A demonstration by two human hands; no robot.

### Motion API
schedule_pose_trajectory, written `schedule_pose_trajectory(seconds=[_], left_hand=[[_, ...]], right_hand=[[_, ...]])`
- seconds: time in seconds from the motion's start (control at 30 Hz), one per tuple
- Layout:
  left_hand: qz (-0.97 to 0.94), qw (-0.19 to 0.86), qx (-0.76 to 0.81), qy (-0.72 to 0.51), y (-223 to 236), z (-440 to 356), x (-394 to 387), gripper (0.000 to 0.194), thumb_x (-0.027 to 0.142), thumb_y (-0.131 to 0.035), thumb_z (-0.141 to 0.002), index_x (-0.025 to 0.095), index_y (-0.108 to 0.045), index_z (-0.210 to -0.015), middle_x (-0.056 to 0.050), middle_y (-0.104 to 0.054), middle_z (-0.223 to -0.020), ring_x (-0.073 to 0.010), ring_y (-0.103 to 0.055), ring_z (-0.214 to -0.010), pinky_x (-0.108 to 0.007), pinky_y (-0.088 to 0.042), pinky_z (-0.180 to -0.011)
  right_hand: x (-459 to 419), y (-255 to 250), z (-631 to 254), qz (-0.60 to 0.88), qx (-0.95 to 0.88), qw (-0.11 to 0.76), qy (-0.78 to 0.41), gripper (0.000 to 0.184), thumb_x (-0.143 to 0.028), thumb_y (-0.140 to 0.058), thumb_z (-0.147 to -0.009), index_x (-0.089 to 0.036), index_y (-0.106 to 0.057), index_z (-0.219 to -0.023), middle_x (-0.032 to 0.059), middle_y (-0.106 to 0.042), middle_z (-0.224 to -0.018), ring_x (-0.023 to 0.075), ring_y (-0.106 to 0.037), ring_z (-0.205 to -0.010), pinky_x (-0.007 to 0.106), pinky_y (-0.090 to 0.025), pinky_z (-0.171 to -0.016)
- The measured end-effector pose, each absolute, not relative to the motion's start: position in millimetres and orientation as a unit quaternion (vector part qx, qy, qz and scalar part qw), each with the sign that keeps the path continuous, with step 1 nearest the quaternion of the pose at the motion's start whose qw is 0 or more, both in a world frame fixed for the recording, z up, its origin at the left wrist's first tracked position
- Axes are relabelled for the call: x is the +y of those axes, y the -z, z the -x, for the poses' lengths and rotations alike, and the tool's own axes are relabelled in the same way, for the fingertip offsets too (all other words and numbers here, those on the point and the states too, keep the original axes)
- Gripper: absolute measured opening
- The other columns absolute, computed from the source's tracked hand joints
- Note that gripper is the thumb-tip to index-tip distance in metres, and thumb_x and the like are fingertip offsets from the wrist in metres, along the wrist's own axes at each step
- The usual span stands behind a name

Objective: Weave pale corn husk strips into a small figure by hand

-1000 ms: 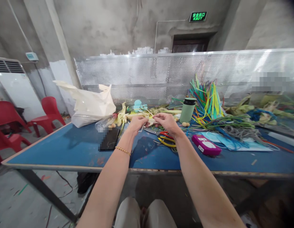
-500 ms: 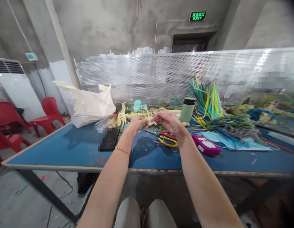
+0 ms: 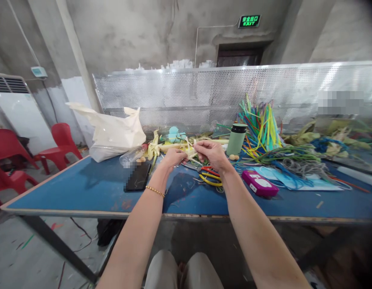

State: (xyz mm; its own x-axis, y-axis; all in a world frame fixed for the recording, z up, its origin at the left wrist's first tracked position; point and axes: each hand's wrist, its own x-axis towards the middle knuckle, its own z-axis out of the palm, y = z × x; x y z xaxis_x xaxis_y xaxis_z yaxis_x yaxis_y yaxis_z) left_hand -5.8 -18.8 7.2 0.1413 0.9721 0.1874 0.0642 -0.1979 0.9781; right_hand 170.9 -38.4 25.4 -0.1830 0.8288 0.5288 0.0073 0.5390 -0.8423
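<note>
Head view: the left hand (image 3: 173, 157) pinches pale husk strips (image 3: 191, 153), which reach rightward to the right hand's (image 3: 212, 154) closed fingertips.

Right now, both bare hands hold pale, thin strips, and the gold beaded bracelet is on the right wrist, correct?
No: the head view shows the gold bracelet on the left wrist. The left hand and right hand do hold the pale strips.
</note>
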Motion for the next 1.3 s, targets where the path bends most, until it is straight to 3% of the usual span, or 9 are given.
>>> schedule_pose_trajectory(seconds=[0.13, 0.4, 0.77, 1.03, 1.3], left_hand=[[-0.591, 0.479, 0.418, -0.496, -5.9, 7.0, -16.6, 0.013, 0.009, -0.064, -0.070, 0.012, -0.063, -0.058, -0.005, -0.063, -0.056, -0.0089, -0.050, -0.045, -0.023, -0.031, -0.046], [-0.530, 0.576, 0.357, -0.509, -5.7, 9.2, -15.1, 0.008, 0.012, -0.070, -0.072, 0.011, -0.063, -0.068, -0.004, -0.064, -0.059, -0.0090, -0.055, -0.049, -0.023, -0.040, -0.053], [-0.539, 0.580, 0.353, -0.499, -8.1, 8.0, -18.6, 0.008, 0.013, -0.073, -0.070, 0.011, -0.066, -0.068, -0.004, -0.063, -0.057, -0.0095, -0.054, -0.048, -0.023, -0.041, -0.052], [-0.549, 0.581, 0.357, -0.484, -10.1, 8.7, -23.2, 0.007, 0.012, -0.070, -0.073, 0.010, -0.065, -0.067, -0.005, -0.063, -0.058, -0.0099, -0.053, -0.048, -0.023, -0.034, -0.050], [-0.536, 0.592, 0.359, -0.483, -11.5, 8.1, -23.8, 0.008, 0.013, -0.069, -0.074, 0.011, -0.064, -0.068, -0.004, -0.063, -0.058, -0.0098, -0.054, -0.049, -0.023, -0.038, -0.052]], right_hand=[[-40.3, -24.3, -168.0, 0.337, -0.692, 0.529, -0.358, 0.038, -0.051, -0.078, -0.074, -0.016, -0.073, -0.089, -0.0052, -0.052, -0.050, 0.0089, -0.042, -0.046, 0.024, -0.036, -0.046], [-37.9, -24.0, -164.2, 0.380, -0.738, 0.494, -0.260, 0.034, -0.049, -0.074, -0.073, -0.015, -0.073, -0.074, -0.0019, -0.054, -0.054, 0.0101, -0.041, -0.051, 0.025, -0.030, -0.048], [-30.7, -21.4, -164.2, 0.400, -0.764, 0.476, -0.174, 0.025, -0.040, -0.067, -0.074, -0.016, -0.070, -0.065, -0.0005, -0.055, -0.057, 0.0117, -0.042, -0.057, 0.026, -0.032, -0.054], [-30.7, -22.0, -163.2, 0.406, -0.764, 0.476, -0.156, 0.022, -0.036, -0.064, -0.074, -0.017, -0.069, -0.064, -0.0005, -0.054, -0.057, 0.0119, -0.042, -0.057, 0.027, -0.032, -0.056], [-29.2, -21.0, -163.0, 0.422, -0.764, 0.470, -0.132, 0.019, -0.031, -0.062, -0.074, -0.016, -0.069, -0.065, 0.0000, -0.057, -0.058, 0.0120, -0.044, -0.057, 0.027, -0.034, -0.057]])
